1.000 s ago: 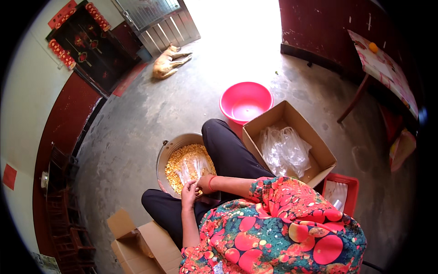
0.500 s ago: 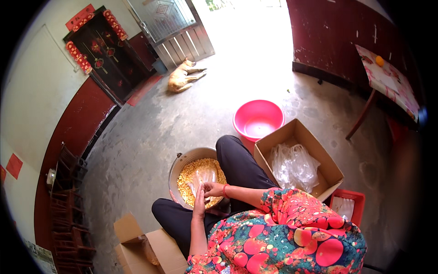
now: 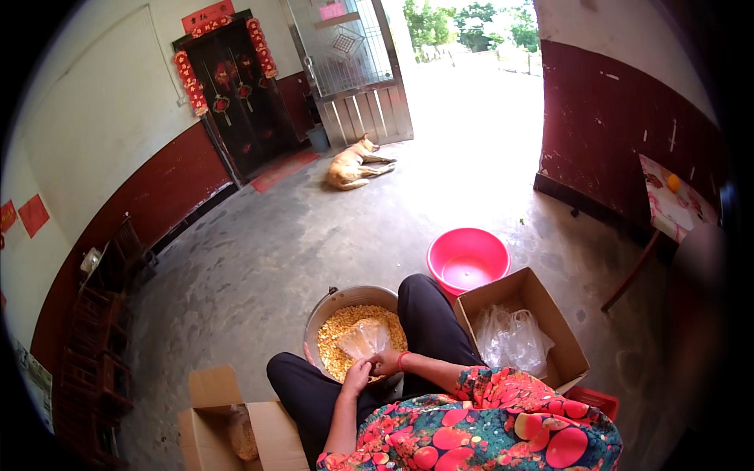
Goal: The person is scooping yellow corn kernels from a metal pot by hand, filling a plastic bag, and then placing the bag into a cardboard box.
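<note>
Both hands, left hand (image 3: 355,378) and right hand (image 3: 385,363), pinch a clear plastic bag (image 3: 363,339) over metal basin (image 3: 351,299) of yellow kernels (image 3: 338,330); pink tub (image 3: 467,259) nearby.

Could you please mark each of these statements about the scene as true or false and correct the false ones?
1. Both hands, the left hand and the right hand, hold a clear plastic bag over a round metal basin of yellow kernels. True.
2. The round pink plastic basin is full of kernels. False: it looks empty.
3. The open brown cardboard box on the person's right holds clear plastic bags. True.
4. A tan dog stands beside the pink basin. False: it lies far off, near the doorway.
5. The metal basin sits on a table. False: it rests on the grey concrete floor.
</note>
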